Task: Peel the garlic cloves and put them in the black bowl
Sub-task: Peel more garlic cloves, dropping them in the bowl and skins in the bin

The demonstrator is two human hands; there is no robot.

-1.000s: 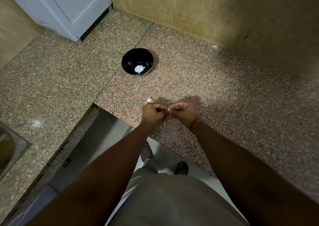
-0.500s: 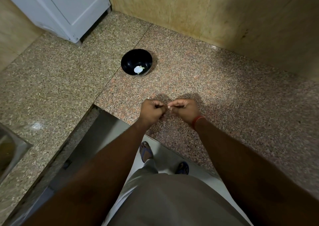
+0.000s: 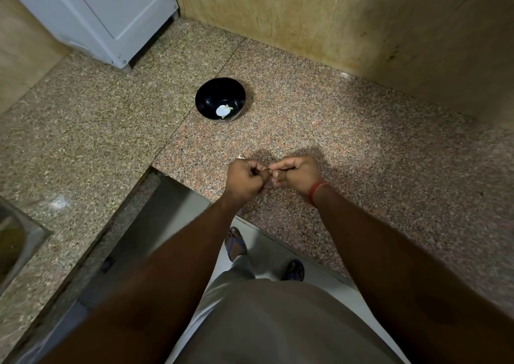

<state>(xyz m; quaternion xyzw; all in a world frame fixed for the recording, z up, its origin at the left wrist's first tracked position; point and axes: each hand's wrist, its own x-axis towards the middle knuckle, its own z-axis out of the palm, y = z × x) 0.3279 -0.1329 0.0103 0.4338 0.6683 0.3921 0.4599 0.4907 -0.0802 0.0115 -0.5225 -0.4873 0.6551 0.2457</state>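
Left hand (image 3: 246, 178) and right hand (image 3: 296, 173) meeting fingertip to fingertip above the near edge of the granite tabletop (image 3: 361, 155), each grip curled tight, apparently pinching one small garlic clove between them, hardly visible. Black bowl (image 3: 220, 98) farther back on the tabletop, well apart from both hands, holding pale peeled garlic (image 3: 223, 111). Red wristband (image 3: 317, 190) on right wrist

Black bowl (image 3: 211, 96) upright on counter, white clove (image 3: 223, 111) inside.

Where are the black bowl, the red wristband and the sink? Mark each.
black bowl (image 3: 207, 96): head view, inner left wall.
red wristband (image 3: 316, 190): head view, middle of the band.
sink (image 3: 26, 238): head view, steel rim.
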